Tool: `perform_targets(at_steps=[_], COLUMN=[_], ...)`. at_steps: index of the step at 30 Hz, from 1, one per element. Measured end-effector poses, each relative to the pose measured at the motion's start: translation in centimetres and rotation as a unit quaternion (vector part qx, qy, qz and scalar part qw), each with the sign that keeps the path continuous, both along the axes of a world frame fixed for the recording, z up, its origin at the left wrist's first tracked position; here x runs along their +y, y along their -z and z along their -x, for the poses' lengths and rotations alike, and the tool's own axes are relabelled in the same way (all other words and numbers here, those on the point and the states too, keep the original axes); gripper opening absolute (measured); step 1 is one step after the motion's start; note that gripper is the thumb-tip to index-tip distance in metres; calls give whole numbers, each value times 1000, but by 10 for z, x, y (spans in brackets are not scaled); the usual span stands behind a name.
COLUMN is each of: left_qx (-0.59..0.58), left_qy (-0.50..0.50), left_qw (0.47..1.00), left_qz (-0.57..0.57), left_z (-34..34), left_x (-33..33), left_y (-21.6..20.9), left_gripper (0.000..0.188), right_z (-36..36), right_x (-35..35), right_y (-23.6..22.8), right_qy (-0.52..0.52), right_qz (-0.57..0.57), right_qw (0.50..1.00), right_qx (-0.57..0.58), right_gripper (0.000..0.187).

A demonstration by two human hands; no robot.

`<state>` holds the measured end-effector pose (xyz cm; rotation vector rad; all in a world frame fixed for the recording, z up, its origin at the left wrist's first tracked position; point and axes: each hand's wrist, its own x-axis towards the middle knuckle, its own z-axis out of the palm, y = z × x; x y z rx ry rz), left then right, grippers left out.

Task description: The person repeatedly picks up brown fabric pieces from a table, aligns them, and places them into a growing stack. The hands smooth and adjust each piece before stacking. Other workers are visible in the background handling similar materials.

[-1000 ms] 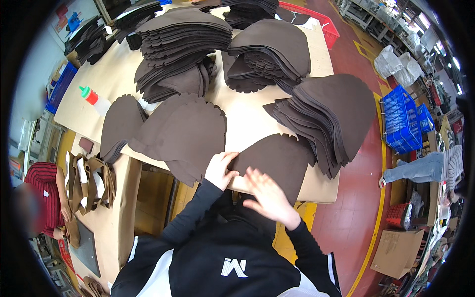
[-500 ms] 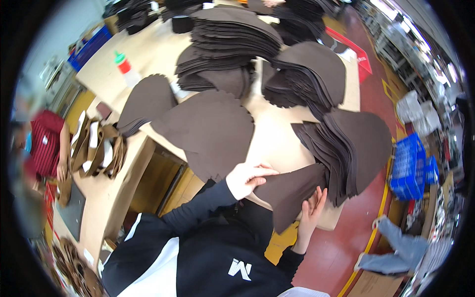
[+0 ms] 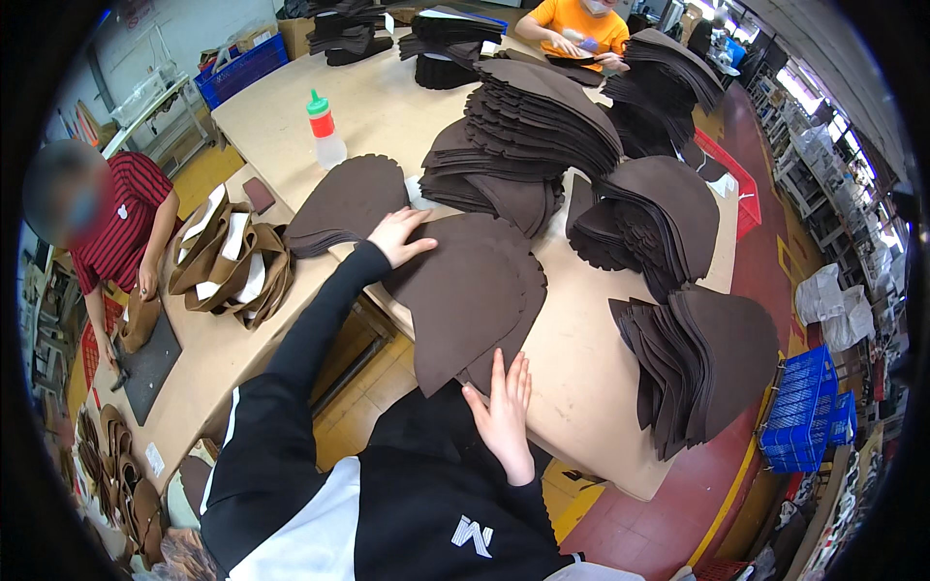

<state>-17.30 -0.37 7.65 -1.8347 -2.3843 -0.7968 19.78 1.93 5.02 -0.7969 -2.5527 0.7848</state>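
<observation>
In front of me a dark brown cut panel lies on another brown panel of similar shape, whose notched edge shows along its right side. My left hand rests on the upper left edge of the top panel, fingers spread. At its lower right edge my right hand touches it with fingers stretched out. Left of these, a small stack of brown panels lies beside my left hand. A fanned stack of brown panels sits at the table's right edge.
Tall stacks of brown panels stand farther back on the table. A bottle with a green cap stands at the left. A person in orange works opposite; another in striped red works at the left. Blue crates stand at the right.
The panel between my hands has moved left from beside the right stack onto the other panel. My left hand went up and left, my right hand left. The view has shifted.
</observation>
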Motion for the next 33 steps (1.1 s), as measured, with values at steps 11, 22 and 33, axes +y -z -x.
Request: perform_targets(at_steps=[11, 22, 33], left_qx=[-119, -520, -758], left_qy=[31, -24, -128], left_qw=[981, 842, 640], left_qz=[149, 142, 22], left_z=[-53, -99, -177], left_x=[-3, -40, -119], left_y=[-5, 4, 27], left_gripper=[91, 84, 76], right_z=[-47, -94, -85], right_x=[-38, -28, -7], right_y=[-12, 4, -7], right_qy=[113, 227, 127], right_qz=[353, 299, 437], right_qw=[889, 896, 857], right_qx=[270, 238, 243], right_gripper=[60, 75, 70])
